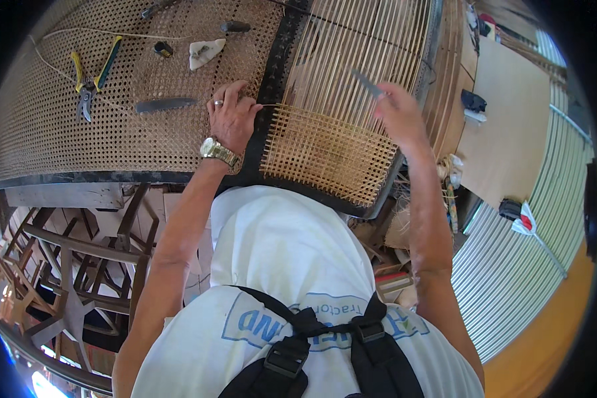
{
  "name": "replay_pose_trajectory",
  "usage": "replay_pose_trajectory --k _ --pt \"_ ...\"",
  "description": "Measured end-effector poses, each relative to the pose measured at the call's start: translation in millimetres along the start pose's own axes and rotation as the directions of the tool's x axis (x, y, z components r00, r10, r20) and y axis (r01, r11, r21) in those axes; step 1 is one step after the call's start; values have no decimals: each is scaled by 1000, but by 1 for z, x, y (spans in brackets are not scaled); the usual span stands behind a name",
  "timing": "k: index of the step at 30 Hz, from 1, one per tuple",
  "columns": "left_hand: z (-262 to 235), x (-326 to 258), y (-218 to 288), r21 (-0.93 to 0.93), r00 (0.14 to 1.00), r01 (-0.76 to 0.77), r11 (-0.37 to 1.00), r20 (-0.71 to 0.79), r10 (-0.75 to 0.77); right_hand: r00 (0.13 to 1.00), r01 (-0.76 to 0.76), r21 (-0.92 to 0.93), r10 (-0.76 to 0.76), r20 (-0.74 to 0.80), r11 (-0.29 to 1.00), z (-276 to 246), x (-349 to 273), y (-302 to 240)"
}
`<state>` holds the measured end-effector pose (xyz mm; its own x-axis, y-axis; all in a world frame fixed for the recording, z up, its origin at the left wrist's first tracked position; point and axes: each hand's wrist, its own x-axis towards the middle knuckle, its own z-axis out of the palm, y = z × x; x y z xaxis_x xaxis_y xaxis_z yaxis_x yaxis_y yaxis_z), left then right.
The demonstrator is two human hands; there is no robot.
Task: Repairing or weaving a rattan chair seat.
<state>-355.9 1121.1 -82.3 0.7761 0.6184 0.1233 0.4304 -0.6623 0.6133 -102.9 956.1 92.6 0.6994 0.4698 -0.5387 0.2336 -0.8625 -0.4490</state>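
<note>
One cane panel (328,156), woven at the near end, open strands beyond, set in a black frame (270,93) before the wearer. Left hand (234,118): fingers bent at a cane strand (270,105) (whether pinched, cannot tell). Right hand (403,118): closed round a slim grey tool (365,82), above the strands. White shirt (278,225): blue printed lettering (251,323), partly under black straps (286,358).

Furniture workshop, caning type: half-woven cane panel (325,152), pruning shears (87,87) lying on woven cane webbing (53,142), wooden chair frames (79,245) crowded at left, corrugated sheeting (511,272) at right.
</note>
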Motion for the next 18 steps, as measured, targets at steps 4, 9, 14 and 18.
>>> replay_pose_trajectory --k 4,9,14,18 --pt "2 11 0 78 999 -45 996 3 45 987 28 16 -25 -161 999 10 -5 -1" --pt "-12 22 -11 76 989 -66 995 138 55 993 88 -59 -83 85 994 62 5 -5" --pt "-21 25 -36 -1 969 -184 983 167 182 974 51 -107 -26 227 993 50 12 -20" --pt "-15 24 -45 -26 959 -242 970 146 243 983 -32 128 54 -174 991 55 11 -24"
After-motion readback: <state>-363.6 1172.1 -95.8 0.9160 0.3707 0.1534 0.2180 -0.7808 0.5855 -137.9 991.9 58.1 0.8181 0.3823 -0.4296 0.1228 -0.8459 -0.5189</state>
